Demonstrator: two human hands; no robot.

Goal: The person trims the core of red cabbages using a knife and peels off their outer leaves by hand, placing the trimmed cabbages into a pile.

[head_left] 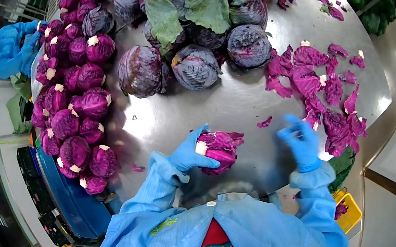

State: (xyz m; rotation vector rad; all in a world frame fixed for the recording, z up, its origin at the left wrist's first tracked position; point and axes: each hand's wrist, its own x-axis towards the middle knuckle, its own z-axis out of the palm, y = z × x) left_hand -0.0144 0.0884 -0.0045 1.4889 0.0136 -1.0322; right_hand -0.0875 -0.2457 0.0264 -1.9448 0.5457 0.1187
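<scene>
A peeled red cabbage (pixel 222 153) with a pale cut stem rests in my left hand (pixel 186 153), whose gloved fingers and thumb wrap its left side. A loose leaf edge sticks out at the cabbage's upper right. My right hand (pixel 303 145), also in a blue glove and slightly blurred, hovers over the table to the right. Its fingers are apart and nothing shows in them. Just left of that hand lies a small purple leaf scrap (pixel 264 122). Beyond it spreads a pile of torn purple leaves (pixel 307 80).
Unpeeled dark cabbages (pixel 196 67) heap at the back of the metal table (pixel 195 107). Peeled cabbages (pixel 75 152) line its left side. A yellow basket (pixel 352 217) stands at lower right, a blue bin (pixel 73 202) at lower left. Another person (pixel 12 48) is at far left.
</scene>
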